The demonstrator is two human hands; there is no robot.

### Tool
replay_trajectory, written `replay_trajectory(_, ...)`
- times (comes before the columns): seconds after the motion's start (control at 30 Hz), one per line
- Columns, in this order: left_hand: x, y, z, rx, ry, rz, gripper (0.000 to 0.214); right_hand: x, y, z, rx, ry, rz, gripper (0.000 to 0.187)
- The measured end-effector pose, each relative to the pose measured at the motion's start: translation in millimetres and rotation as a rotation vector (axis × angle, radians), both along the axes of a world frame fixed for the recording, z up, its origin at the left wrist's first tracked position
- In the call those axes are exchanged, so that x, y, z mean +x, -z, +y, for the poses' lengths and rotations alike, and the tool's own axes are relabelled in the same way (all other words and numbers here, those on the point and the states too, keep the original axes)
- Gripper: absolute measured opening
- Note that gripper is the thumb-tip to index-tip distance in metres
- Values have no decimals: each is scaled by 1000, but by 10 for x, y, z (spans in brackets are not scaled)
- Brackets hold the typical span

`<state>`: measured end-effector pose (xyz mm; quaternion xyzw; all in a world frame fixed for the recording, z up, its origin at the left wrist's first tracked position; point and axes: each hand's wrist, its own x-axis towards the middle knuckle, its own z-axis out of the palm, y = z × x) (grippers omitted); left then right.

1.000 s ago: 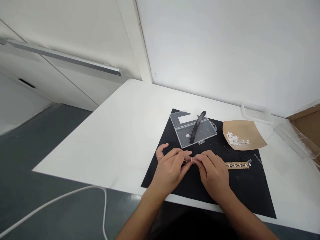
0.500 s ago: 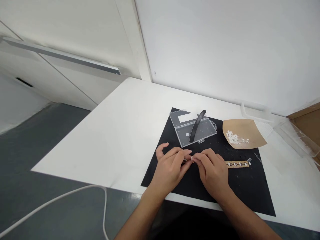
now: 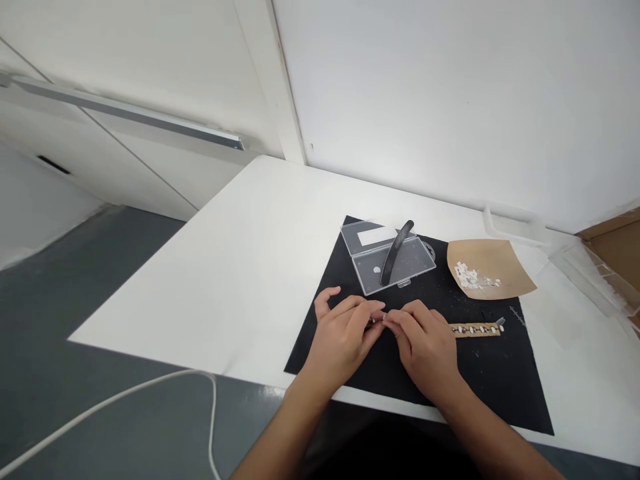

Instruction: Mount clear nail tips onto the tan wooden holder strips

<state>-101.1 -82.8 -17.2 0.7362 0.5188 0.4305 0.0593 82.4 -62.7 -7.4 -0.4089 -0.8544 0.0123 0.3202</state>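
While the left hand (image 3: 336, 337) and right hand (image 3: 427, 341) pinch the piece (image 3: 384, 318) at lower centre, it looks light, easily dropped, best held by its edges.

A tiny pale piece (image 3: 384, 318) is pinched where the left hand (image 3: 339, 341) and right hand (image 3: 429, 339) meet, mostly hidden, too small for its shape to show. A narrow tan strip (image 3: 477, 335) lies on the black mat (image 3: 500, 390), bearing a row of white pieces (image 3: 473, 330) with dark bits (image 3: 477, 330) between; its left end is hidden by the right hand
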Motion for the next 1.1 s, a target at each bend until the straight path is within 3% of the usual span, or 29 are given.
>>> replay_trajectory(0.53,-14,43,17,3,-5,45,14,57,-7,-6,17,-46,-6,16)
replay_trajectory(0.77,-28,45,37,-3,46,24,11,103,14,-34,-41,-32,22,12)
replay_trajectory(1.1,-29,26,35,-16,47,56,9,175,-23,-81,-33,30,263,12)
